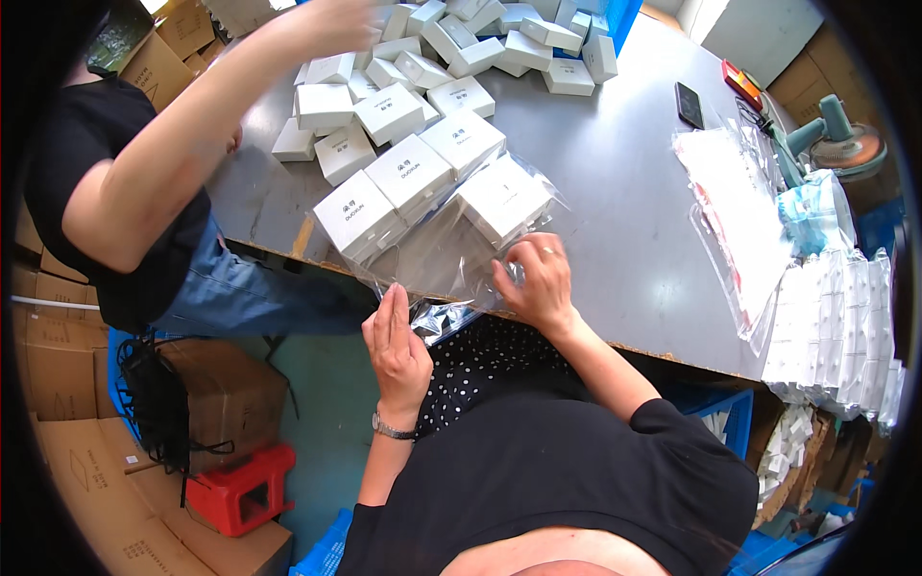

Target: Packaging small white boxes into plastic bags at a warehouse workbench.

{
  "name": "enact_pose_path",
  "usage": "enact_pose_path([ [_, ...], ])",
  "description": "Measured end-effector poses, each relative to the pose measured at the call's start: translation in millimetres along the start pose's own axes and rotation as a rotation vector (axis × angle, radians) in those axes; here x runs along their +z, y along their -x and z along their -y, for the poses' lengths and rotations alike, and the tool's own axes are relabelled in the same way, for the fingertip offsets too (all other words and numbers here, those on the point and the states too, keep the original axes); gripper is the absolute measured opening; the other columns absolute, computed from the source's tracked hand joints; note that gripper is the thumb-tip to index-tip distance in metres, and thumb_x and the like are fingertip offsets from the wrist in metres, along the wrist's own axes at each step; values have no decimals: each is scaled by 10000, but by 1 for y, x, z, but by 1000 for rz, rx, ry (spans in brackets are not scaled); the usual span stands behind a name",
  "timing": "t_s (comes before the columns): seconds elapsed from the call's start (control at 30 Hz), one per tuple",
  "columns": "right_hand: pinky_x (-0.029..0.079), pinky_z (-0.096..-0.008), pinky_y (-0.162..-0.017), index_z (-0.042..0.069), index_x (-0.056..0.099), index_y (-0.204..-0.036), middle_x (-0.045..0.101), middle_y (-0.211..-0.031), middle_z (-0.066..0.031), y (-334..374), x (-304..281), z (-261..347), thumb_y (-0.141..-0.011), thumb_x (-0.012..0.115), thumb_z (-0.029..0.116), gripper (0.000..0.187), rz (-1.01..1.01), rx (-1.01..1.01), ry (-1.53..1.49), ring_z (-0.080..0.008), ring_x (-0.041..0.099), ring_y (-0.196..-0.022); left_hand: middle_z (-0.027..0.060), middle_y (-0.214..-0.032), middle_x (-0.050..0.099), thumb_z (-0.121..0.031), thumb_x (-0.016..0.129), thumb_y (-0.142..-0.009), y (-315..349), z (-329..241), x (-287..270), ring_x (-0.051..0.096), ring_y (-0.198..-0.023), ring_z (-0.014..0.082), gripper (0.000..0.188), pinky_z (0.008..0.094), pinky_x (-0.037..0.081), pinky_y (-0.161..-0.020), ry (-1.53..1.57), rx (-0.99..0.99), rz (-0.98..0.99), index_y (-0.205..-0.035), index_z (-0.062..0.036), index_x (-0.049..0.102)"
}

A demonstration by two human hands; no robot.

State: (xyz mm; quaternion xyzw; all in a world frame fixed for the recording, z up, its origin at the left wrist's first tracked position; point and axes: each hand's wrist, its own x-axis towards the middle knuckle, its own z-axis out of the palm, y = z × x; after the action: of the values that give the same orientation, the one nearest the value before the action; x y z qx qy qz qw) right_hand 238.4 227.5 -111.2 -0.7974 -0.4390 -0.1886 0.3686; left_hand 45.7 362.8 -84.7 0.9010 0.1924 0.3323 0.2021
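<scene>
My left hand [399, 357], with a watch on its wrist, is at the table's front edge. Its fingers are stretched out straight and side by side, their tips against the near left part of a clear plastic bag [437, 264]. Curled fingers of my right hand [540, 285] grip the bag's near right part, just below a white box [504, 200] that lies under the film. Left of that box, several more white boxes [411, 176] form a slanting row, the film overlapping their near sides. Crumpled silvery film [444, 319] hangs below, between my hands.
A heap of white boxes [389, 113] covers the far table. At left, another person's blurred arm [206, 125] reaches over it. To the right are a phone [689, 105], flat clear bags [732, 226], a small fan [840, 144] and stacked white packs [831, 326]. A red stool [242, 490] stands below left.
</scene>
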Motion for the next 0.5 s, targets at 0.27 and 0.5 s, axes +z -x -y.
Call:
enact_pose_path([
  [0.27,510,-464,-794,9,652,-925,656,-1011,-182,-30,-1,-23,-829,656,177,193,333,202,17,-371,629,-889,149,-1370,555,139,511,-747,8,14,6,547,-1158,329,631,405,422,-992,-7,45,26,-1366,14,528],
  [0.5,530,-289,-732,61,710,-930,702,-906,-64,-120,-58,-96,-835,733,198,168,489,387,-666,-112,650,-841,213,-1358,537,101,503,-797,19,12,-12,523,-1188,389,541,449,407,-1004,-44,-52,96,-1336,60,528],
])
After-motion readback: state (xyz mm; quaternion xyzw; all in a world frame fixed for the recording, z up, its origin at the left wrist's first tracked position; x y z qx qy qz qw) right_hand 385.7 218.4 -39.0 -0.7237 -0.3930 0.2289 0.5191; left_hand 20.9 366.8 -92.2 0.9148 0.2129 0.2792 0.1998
